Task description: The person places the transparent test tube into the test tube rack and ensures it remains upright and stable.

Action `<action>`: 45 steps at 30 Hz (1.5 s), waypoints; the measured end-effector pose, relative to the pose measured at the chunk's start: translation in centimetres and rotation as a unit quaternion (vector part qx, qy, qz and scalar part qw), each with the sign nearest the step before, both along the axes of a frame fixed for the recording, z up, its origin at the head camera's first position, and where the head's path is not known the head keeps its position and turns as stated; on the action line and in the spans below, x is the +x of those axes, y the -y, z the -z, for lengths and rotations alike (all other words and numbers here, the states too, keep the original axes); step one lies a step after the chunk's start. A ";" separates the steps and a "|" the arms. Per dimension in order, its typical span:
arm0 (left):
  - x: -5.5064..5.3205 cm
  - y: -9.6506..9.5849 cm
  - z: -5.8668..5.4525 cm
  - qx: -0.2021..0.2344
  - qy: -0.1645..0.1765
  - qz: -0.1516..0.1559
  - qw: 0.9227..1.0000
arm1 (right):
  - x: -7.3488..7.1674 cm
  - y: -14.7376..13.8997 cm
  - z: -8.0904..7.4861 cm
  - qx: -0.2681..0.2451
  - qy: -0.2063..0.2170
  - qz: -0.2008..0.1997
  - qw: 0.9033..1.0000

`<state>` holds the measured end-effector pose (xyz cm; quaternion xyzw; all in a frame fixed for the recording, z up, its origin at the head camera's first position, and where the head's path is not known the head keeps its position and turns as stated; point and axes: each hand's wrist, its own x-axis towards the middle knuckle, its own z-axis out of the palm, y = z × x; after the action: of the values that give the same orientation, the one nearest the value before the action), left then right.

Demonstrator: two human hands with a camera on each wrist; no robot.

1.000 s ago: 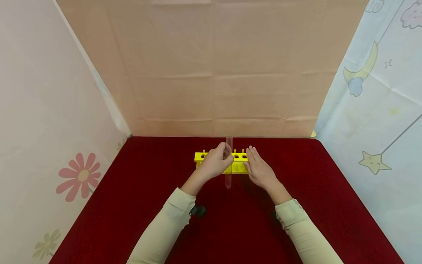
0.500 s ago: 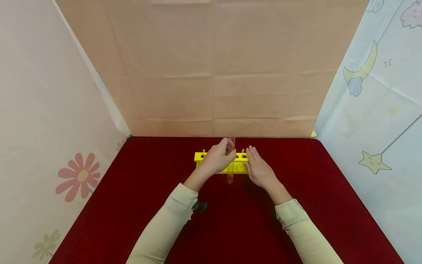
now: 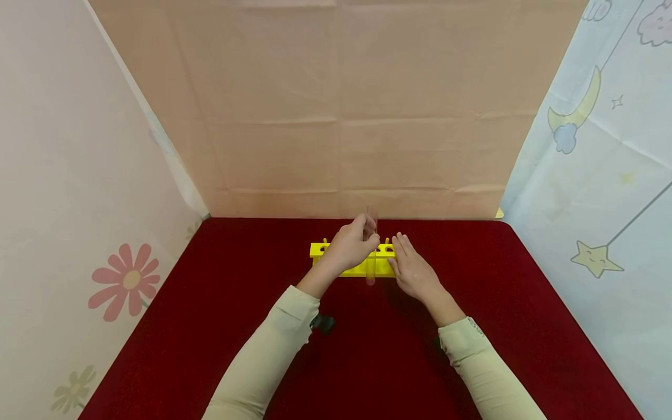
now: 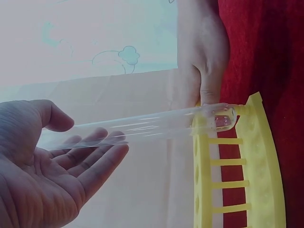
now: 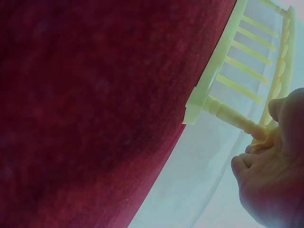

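My left hand (image 3: 354,242) pinches a clear test tube (image 4: 161,126) between thumb and fingers. The tube stands nearly upright, rounded end down, and overlaps the front of a yellow test tube rack (image 3: 317,251) in the head view. Its rounded end overlaps the rack's end in the left wrist view. At the rack's right end is my right hand (image 3: 415,271), thumb on the near side and fingers extended along the far side. The right wrist view shows that hand's fingers round the top bar by the end post (image 5: 228,116). Part of the rack's top is hidden behind my left hand.
The rack stands on a dark red table cover (image 3: 367,361), towards the back edge. Behind it rises a creased tan backdrop (image 3: 336,116). Printed white sheets flank the table, with flowers (image 3: 131,280) on the left and a star (image 3: 595,258) on the right.
My left hand has moved slightly right and up with the test tube, so its lower end sits higher against the rack. My right hand and the rack have stayed put.
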<state>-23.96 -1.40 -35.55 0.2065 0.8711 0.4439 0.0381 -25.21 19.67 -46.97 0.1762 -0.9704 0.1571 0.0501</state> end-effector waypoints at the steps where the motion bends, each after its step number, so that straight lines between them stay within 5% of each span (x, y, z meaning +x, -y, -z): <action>1: -0.1 0.0 -0.1 0.003 -0.001 0.001 1.000 | 0.0 0.0 0.0 -0.001 0.001 0.000 1.000; 13: -0.9 -0.3 -0.6 0.014 -0.023 0.003 1.000 | 0.0 0.1 0.0 0.001 -0.006 -0.005 1.000; 30: -2.4 -1.2 -0.7 0.048 -0.012 0.001 0.999 | 0.2 0.1 -0.1 -0.004 -0.015 -0.001 1.000; 45: -2.6 -1.9 -0.6 0.060 -0.025 -0.011 0.998 | -0.1 0.1 0.1 -0.005 -0.013 -0.006 1.000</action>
<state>-26.58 0.53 -34.93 0.2095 0.8457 0.4908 -0.0013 -25.26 19.59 -47.11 0.1838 -0.9679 0.1596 0.0626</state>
